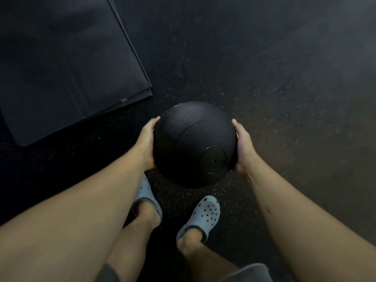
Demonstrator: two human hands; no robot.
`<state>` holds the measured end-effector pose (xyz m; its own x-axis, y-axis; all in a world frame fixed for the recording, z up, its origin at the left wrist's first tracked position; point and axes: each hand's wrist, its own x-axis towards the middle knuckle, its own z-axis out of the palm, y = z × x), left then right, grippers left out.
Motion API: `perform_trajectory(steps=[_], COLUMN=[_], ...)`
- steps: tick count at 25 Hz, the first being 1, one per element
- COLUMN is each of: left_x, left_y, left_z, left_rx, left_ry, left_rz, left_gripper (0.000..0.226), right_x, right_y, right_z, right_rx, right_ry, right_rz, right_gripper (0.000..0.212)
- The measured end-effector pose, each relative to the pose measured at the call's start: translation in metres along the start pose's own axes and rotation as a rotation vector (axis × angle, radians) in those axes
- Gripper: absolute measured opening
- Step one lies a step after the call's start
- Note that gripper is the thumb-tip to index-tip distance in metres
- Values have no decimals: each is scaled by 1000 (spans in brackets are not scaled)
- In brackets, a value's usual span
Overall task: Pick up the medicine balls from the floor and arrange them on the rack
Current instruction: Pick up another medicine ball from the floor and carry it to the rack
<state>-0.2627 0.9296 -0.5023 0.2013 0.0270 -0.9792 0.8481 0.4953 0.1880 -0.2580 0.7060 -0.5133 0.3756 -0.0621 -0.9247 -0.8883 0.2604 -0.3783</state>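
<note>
A black medicine ball [191, 137] with a round valve patch facing up sits between my two hands, above the dark speckled floor in front of my feet. My left hand [147, 143] presses flat against the ball's left side. My right hand [244, 146] cups its right side, fingers curled round the edge. Whether the ball touches the floor or is lifted clear, I cannot tell. No rack is in view.
A dark folded mat [67, 58] lies on the floor at the upper left, its corner close to the ball. My feet in grey clogs [203, 215] stand just below the ball. Dark rubber floor [284, 78] stretches to the right and ahead.
</note>
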Motion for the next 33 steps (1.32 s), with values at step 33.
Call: perform_trajectory(steps=[33], left_x=[-1187], left_y=[-14], left_z=[-565], left_rx=[-860], left_ry=[1165], left_rz=[2050], left_gripper=[50], right_x=[-1194], right_y=[50], right_z=[639], right_rx=[-214], right_ry=[-2182], right_rz=[-577], right_gripper=[45])
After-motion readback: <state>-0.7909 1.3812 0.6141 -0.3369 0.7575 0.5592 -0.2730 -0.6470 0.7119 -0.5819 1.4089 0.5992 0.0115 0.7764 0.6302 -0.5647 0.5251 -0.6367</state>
